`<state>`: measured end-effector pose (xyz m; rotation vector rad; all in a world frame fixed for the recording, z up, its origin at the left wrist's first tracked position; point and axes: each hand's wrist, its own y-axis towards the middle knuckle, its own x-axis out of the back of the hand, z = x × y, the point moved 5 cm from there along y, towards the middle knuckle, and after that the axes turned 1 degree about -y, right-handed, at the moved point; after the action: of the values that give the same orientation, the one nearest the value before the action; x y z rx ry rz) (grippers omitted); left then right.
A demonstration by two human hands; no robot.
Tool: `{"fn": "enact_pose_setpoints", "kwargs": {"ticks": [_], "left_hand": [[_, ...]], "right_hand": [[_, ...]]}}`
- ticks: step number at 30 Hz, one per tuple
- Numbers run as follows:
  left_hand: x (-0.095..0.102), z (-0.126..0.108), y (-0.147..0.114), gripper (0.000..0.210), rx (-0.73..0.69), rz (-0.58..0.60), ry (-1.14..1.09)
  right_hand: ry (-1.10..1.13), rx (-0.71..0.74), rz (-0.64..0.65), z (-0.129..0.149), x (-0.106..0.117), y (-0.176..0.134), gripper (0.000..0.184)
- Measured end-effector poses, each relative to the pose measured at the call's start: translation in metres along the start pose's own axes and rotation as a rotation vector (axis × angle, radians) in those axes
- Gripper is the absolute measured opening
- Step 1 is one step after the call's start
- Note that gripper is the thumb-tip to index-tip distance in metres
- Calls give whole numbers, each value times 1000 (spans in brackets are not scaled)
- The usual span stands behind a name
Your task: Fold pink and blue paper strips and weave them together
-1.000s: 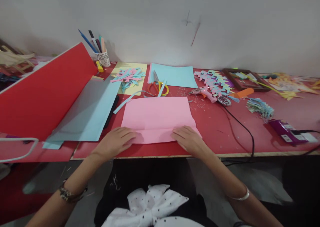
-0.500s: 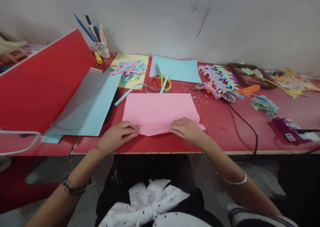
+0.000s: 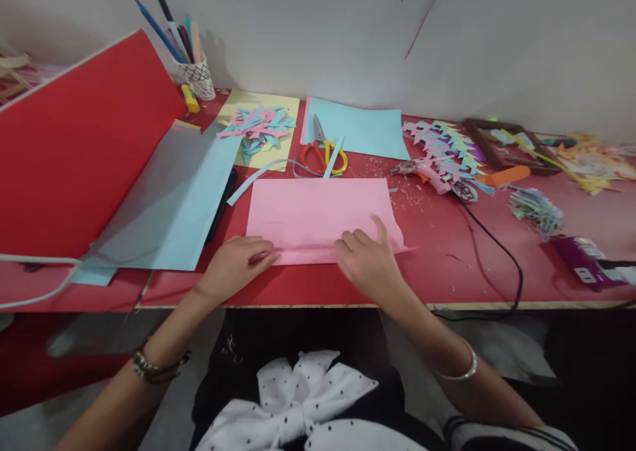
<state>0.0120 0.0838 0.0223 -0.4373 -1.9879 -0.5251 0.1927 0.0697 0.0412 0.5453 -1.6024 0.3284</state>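
Several pens [image 3: 171,30] were stood in a cup [image 3: 197,77] at the left, while nearer the left hand [image 3: 238,265] was set at one end of a pink sheet [image 3: 313,209], paper seemingly pinched between its thumb and curled fingers. Between both hands the sheet was laid on the red table [image 3: 298,289], a narrow fold along its near edge, probably best kept straight, with the jutting right corner lined up before being creased. By the right hand [image 3: 370,262] the fold was touched, fingers bunched but one raised; whether anything was pinched could not be told.
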Motion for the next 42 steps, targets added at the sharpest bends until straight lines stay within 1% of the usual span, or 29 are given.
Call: {"fn": "enact_pose_setpoints", "kwargs": {"ticks": [2,4,7,10,13,16,22,26,32,37,42], "left_hand": [[-1,0,0,39,-7,-4,7],[-2,0,-1,39,-18,-11,7],[-3,2,-1,36,-15,-11,14],[-4,3,-1,36,-1,0,35],[-5,2,-1,34,5,7,24],[-4,2,-2,35,39,-8,36],[-2,6,-7,36,113,-64,118],[0,7,-10,35,171,-66,200],[1,5,-12,31,191,-82,156],[2,7,-16,34,200,-113,144],[1,11,-24,35,230,-135,108]], "right_hand": [[93,-28,-59,12,-1,1,22],[226,-28,-61,23,-3,5,20],[337,-22,48,32,-9,17,24],[330,30,161,36,-13,30,26],[320,91,223,35,-18,39,27],[321,131,253,34,-22,42,26],[329,124,224,33,-29,41,25],[308,120,180,33,-28,42,25],[304,130,167,32,-27,43,27],[306,121,151,32,-28,43,26],[320,94,167,32,-29,44,25]]}}
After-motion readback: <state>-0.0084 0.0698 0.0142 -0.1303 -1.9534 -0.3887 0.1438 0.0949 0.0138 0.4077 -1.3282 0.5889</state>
